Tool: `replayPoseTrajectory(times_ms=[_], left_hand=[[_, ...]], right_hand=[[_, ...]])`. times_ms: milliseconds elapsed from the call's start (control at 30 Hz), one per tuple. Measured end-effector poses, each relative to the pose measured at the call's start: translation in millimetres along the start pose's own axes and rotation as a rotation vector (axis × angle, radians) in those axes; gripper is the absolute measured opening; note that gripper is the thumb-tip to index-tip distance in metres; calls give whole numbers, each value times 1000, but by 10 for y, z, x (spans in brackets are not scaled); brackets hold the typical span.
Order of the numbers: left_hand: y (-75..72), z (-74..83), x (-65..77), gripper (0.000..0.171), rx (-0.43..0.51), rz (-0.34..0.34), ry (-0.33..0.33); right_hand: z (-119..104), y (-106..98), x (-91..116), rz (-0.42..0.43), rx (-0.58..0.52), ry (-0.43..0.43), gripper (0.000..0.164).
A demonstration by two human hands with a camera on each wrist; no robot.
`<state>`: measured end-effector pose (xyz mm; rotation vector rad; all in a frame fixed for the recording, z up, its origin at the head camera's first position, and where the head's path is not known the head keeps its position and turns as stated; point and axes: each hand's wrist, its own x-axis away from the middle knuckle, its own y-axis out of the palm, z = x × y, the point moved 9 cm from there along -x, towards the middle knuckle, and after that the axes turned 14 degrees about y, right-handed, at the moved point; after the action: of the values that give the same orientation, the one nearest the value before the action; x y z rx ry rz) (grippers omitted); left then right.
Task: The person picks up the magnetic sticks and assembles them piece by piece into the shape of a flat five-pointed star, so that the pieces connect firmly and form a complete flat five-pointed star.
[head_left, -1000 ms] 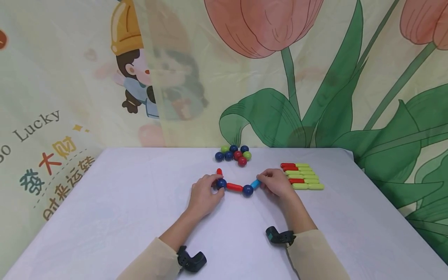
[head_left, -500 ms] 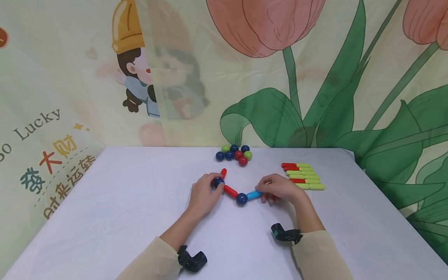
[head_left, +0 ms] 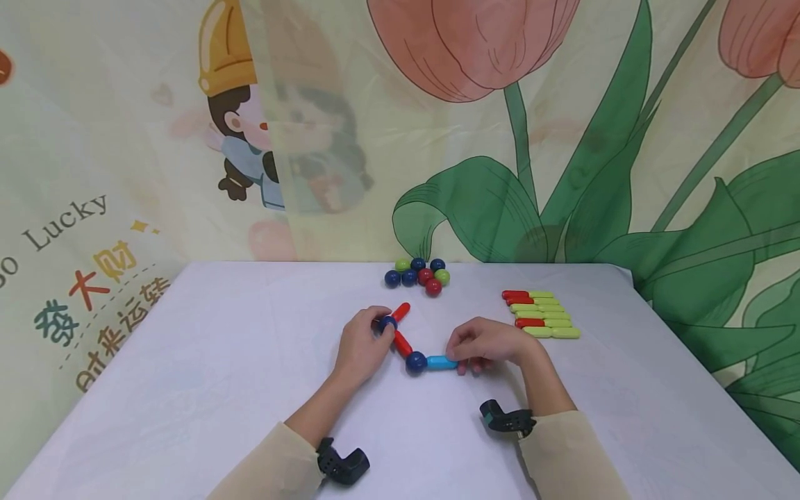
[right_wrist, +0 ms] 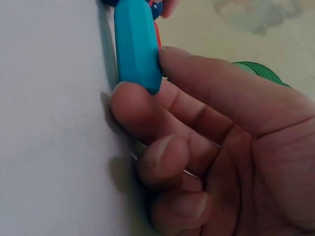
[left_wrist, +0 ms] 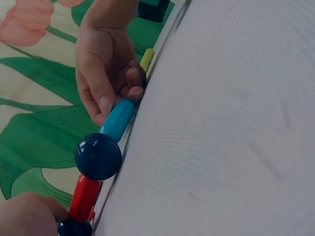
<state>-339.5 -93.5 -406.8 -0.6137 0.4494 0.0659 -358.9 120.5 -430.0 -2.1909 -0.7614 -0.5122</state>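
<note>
Chain of five toy pieces, on a white cloth (head_left: 250, 375), before the seated person's two hands. Order: upper red rod (head_left: 402, 311), upper navy ball (head_left: 388, 323), middle red rod (head_left: 403, 344), lower navy ball (head_left: 416, 363), light-blue rod (head_left: 440, 362). Balls round and glossy; rods smooth, elongated, tapered at the ends; the line bends at both balls.

Grip: left hand (head_left: 361, 349) pinches the upper navy ball between thumb and fingers; right hand (head_left: 494, 340) pinches the free end of the light-blue rod.

By view: right wrist, flat lengthwise facets on the light-blue rod, not readable from the head; left wrist, highlights on the lower navy ball. Head view alone gives the full chain, the cluster of loose balls (head_left: 425, 276) in navy, red and green, and the paired red and lime rods (head_left: 544, 314) in rows.
</note>
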Motion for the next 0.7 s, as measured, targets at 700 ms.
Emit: replayPoseTrajectory(times_ms=[700], left_hand=[[34,-61,-10,30,43,7,-43]], right_hand=[[96,-439,-324,475,-356,11,35]])
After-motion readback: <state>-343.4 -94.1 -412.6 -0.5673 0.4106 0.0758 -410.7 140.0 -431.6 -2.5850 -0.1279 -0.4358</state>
